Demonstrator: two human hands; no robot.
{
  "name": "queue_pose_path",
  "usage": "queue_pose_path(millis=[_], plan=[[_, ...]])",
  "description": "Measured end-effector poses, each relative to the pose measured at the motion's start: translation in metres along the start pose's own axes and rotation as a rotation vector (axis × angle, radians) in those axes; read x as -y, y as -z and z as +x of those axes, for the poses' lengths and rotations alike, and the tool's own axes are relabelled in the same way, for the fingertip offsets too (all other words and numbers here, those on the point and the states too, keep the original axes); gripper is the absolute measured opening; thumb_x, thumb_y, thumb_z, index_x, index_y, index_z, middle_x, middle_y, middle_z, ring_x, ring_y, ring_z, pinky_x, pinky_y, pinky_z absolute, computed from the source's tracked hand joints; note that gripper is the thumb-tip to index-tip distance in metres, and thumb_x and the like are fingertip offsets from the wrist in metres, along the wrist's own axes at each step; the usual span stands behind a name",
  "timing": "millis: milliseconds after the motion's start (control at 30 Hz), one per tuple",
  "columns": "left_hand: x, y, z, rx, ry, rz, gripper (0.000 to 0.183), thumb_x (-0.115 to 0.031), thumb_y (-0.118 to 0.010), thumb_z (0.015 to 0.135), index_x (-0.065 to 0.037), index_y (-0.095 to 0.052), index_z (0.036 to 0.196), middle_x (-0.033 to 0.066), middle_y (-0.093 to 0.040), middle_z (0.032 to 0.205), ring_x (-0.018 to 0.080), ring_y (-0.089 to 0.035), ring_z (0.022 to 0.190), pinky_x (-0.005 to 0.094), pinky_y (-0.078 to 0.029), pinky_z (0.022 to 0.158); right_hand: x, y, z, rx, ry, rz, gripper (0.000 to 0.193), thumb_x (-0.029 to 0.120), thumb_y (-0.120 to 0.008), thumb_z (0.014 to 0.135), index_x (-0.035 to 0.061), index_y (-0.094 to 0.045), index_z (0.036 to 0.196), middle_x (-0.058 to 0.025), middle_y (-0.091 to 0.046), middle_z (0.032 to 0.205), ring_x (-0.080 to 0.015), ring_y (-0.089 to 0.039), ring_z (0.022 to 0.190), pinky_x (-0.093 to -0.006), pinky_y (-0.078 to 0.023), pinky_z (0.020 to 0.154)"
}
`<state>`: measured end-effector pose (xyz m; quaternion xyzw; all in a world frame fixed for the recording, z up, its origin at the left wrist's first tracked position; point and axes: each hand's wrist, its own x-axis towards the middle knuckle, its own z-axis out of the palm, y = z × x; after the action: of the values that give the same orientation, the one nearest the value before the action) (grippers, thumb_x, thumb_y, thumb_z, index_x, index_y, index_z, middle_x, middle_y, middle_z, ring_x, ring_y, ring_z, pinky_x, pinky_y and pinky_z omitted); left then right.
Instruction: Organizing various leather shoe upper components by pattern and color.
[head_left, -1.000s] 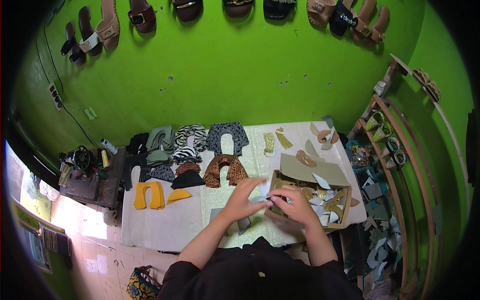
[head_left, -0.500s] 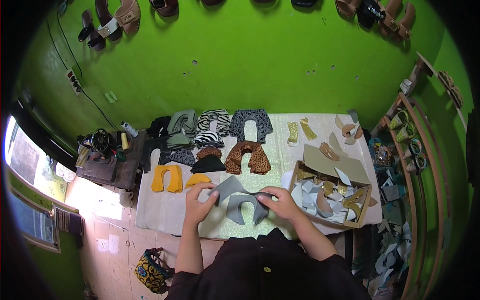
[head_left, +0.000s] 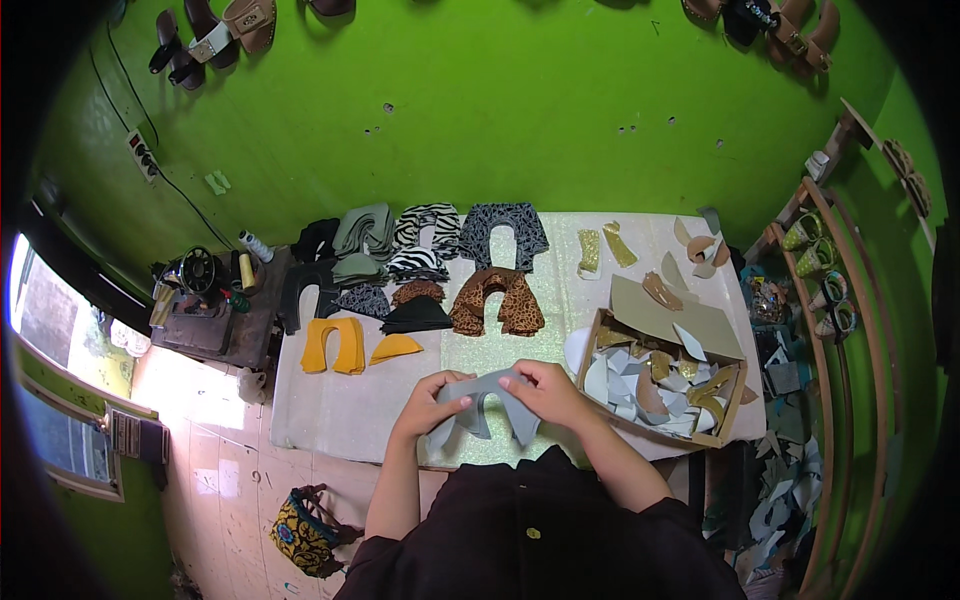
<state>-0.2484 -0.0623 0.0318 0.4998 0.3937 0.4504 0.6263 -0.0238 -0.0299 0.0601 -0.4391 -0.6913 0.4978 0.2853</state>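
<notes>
Several grey U-shaped pieces of sheet material, perhaps leather, (head_left: 482, 390) are held low over the near side of the table, their legs pointing toward me. My left hand (head_left: 430, 405) grips the left side, thumb on top. On the upper right side, my right hand (head_left: 545, 393) is closed with its thumb pressing the curve; its other fingers are partly hidden. Beyond my hands lie stacked cut pieces: yellow U shapes (head_left: 318, 346), a yellow half-round piece (head_left: 397, 347), black half-rounds (head_left: 416, 317) and brown leopard-print U shapes (head_left: 470, 306).
To the right, an open cardboard box (head_left: 722, 425) holds white, gold and tan scraps. Zebra-print (head_left: 412, 224) and dark patterned stacks (head_left: 478, 240) line the table's far side. A sewing machine (head_left: 200, 272) stands at left; a wooden rack (head_left: 812, 330) at right.
The grey piece raised between my hands has come down over the other grey pieces, and they are now held together. My hands have drawn closer to each other.
</notes>
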Motion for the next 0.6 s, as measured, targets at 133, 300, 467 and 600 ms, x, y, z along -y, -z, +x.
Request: queue_pose_path(millis=[133, 300, 467, 600], plan=[[0.040, 0.013, 0.009, -0.175, 0.155, 0.305, 0.023, -0.020, -0.071, 0.080, -0.002, -0.057, 0.078, 0.0022, -0.061, 0.074, 0.0071, -0.052, 0.066, 0.0229, -0.044, 0.061, -0.052, -0.021, 0.004, -0.175, -0.164, -0.207, 0.035, 0.034, -0.056, 0.086, 0.0020, -0.055, 0.071, -0.0113, -0.056, 0.062, -0.0278, -0.054, 0.055, -0.0358, -0.041, 0.058], [0.089, 0.012, 0.015, -0.476, 0.213, 0.505, 0.025, -0.020, -0.073, 0.077, 0.000, -0.062, 0.087, 0.0047, -0.061, 0.073, 0.0102, -0.054, 0.064, 0.0245, -0.044, 0.060, -0.112, -0.051, 0.007, -0.275, -0.193, -0.481, 0.043, 0.043, -0.049, 0.087, 0.0072, -0.058, 0.064, -0.0115, -0.058, 0.062, -0.0319, -0.057, 0.067, -0.0446, -0.028, 0.072], [0.090, 0.001, 0.013, -0.463, 0.342, 0.957, 0.044, -0.031, -0.074, 0.070, 0.000, -0.060, 0.098, 0.0115, -0.061, 0.083, 0.0235, -0.060, 0.076, 0.0346, -0.048, 0.068, -0.123, -0.054, 0.004, -0.278, -0.223, -0.669, 0.034, 0.042, -0.056, 0.083, 0.0083, -0.058, 0.087, -0.0105, -0.061, 0.086, -0.0292, -0.057, 0.085, -0.0462, -0.031, 0.075], [0.094, -0.018, 0.007, -0.586, 0.206, 1.049, 0.066, -0.035, -0.075, 0.067, 0.000, -0.049, 0.117, 0.0169, -0.055, 0.108, 0.0311, -0.054, 0.098, 0.0390, -0.046, 0.081, -0.099, -0.056, -0.001, -0.283, -0.316, -0.682, 0.069, 0.046, -0.067, 0.073, 0.0076, -0.042, 0.124, -0.0128, -0.051, 0.113, -0.0281, -0.052, 0.101, -0.0471, -0.032, 0.084]])
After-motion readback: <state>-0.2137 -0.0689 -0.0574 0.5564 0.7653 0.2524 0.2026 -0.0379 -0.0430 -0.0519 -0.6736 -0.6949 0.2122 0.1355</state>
